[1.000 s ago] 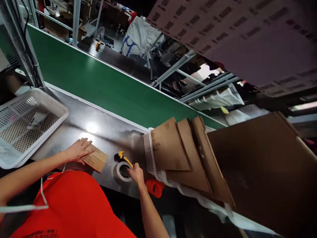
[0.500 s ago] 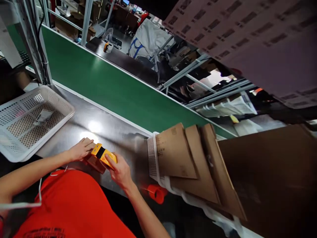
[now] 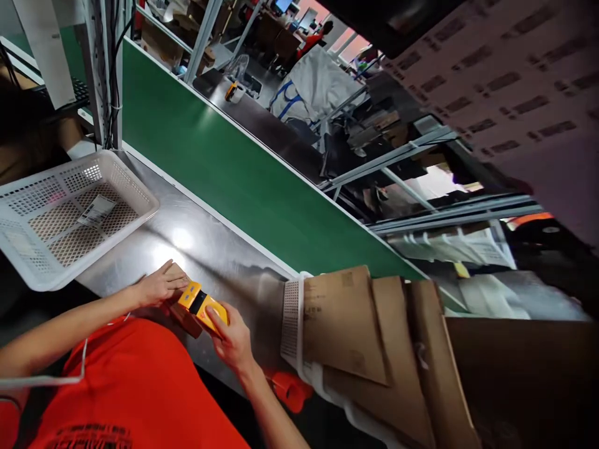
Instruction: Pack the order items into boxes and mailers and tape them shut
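A small brown cardboard box (image 3: 187,322) rests by the near edge of the metal table, partly covered by both hands and the tool. My left hand (image 3: 160,287) lies over its left end with fingers stretched out and apart; the thumb is hard to see. Closed around a yellow tape dispenser with a black band (image 3: 216,315) is my right hand (image 3: 236,340), its thumb on top. The dispenser's front end sits at the top of the box, close to my left fingertips.
A white plastic basket (image 3: 135,226) with a printed label (image 3: 97,211) inside stands at left. Beyond the metal table (image 3: 213,243) runs a green conveyor belt (image 3: 234,181). Flat cardboard sheets (image 3: 341,324) lean upright at right. An orange roll-shaped object (image 3: 292,391) is below my right forearm.
The view has shifted, so the background sits further right. My left fingers are more stretched and spread over the box. The tape dispenser stays against the box in my right hand.
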`<act>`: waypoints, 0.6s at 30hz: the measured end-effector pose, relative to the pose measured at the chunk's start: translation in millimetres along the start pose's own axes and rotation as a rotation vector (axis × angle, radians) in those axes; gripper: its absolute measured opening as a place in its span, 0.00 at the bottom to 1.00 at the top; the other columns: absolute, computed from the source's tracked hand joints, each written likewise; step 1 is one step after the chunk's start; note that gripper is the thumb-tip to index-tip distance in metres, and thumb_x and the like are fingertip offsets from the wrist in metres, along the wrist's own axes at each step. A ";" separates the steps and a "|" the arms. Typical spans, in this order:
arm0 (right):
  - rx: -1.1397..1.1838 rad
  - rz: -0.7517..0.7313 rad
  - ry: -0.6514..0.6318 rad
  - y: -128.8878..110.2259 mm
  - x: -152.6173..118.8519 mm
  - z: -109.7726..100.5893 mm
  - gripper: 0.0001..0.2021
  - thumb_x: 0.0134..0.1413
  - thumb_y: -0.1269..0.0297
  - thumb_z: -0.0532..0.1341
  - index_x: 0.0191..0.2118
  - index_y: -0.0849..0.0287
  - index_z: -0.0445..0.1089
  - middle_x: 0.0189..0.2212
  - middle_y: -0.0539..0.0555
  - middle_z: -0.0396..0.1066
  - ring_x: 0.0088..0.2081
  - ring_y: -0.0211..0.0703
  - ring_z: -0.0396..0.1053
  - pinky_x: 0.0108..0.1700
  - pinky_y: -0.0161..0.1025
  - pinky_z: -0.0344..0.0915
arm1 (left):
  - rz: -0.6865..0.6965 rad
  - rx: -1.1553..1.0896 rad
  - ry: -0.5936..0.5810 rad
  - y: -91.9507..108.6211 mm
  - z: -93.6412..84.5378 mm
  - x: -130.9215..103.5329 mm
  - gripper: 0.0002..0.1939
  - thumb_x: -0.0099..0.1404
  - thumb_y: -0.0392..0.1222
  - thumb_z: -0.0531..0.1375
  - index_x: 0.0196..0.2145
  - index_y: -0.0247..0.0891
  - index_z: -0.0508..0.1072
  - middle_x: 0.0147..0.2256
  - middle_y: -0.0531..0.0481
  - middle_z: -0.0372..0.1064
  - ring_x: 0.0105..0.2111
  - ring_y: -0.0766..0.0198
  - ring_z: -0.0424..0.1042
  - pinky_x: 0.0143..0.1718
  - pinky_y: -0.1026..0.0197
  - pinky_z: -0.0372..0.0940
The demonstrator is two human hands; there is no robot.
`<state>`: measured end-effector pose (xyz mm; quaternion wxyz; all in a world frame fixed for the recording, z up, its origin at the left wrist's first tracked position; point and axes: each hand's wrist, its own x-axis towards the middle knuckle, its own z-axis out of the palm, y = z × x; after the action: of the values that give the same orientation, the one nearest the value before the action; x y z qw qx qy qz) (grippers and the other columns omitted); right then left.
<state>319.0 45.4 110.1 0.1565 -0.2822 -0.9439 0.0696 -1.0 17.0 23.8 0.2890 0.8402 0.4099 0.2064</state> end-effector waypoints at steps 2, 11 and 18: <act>-0.026 0.000 -0.008 -2.4 -0.1 -1.1 0.32 0.56 0.76 0.59 0.64 0.49 0.77 0.57 0.61 0.76 0.48 0.50 0.79 0.47 0.47 0.81 | -0.092 -0.077 0.069 12.6 0.0 -2.2 0.38 0.65 0.48 0.75 0.70 0.43 0.73 0.71 0.39 0.69 0.73 0.38 0.65 0.80 0.27 0.39; -0.020 0.029 -0.043 3.2 -13.0 1.3 0.34 0.56 0.77 0.59 0.67 0.48 0.73 0.60 0.61 0.74 0.52 0.56 0.78 0.48 0.50 0.82 | -0.681 -0.284 0.555 79.9 -9.6 8.4 0.25 0.77 0.37 0.50 0.66 0.34 0.75 0.66 0.36 0.74 0.67 0.50 0.72 0.72 0.45 0.67; 0.002 0.026 -0.070 8.1 -18.5 -3.5 0.37 0.57 0.77 0.58 0.70 0.44 0.68 0.61 0.62 0.73 0.55 0.58 0.78 0.49 0.52 0.82 | -0.923 -1.426 0.320 85.1 7.3 23.7 0.23 0.78 0.59 0.54 0.50 0.41 0.80 0.47 0.40 0.83 0.45 0.52 0.83 0.47 0.51 0.79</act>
<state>339.0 42.0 106.8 0.1226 -0.2919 -0.9450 0.0823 65.4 -8.5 76.7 0.7409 0.1683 0.5185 0.3922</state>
